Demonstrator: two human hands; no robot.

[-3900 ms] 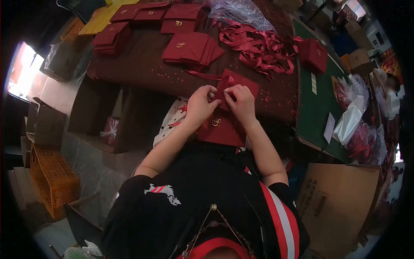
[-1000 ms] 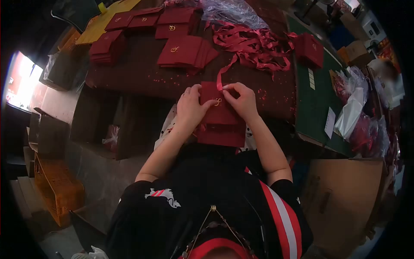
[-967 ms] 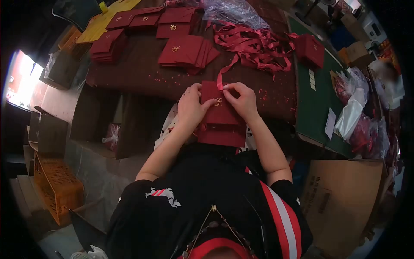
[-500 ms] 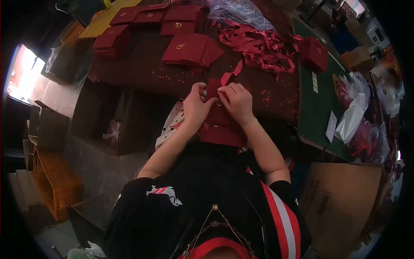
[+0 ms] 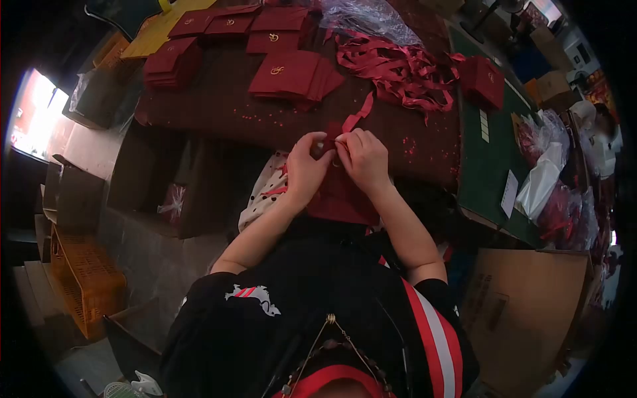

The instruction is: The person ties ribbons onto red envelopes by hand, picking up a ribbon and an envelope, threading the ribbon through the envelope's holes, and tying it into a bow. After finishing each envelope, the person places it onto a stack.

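A dark red paper envelope (image 5: 344,199) with a gold emblem lies at the near edge of the table, partly under both hands. My left hand (image 5: 309,171) is closed at its left upper side, thumb and fingers curled onto its edge. Beside it, my right hand (image 5: 363,160) pinches a red ribbon (image 5: 359,115) at the envelope's upper part. The ribbon's free length runs up and away from my fingertips toward a tangled pile of red ribbons (image 5: 398,69). The fingertips hide exactly how ribbon and envelope meet.
Stacks of red envelopes (image 5: 288,74) with gold emblems stand across the far side of the brown table (image 5: 219,109). Clear plastic wrap (image 5: 371,20) lies behind the ribbons. To the right is a green table (image 5: 488,176) with plastic bags; an orange crate (image 5: 89,285) stands on the left.
Both hands have shifted slightly at the envelope, the left fingertips coming closer to the right ones. The envelope's lower part has moved or flattened a little. The ribbon has barely moved.
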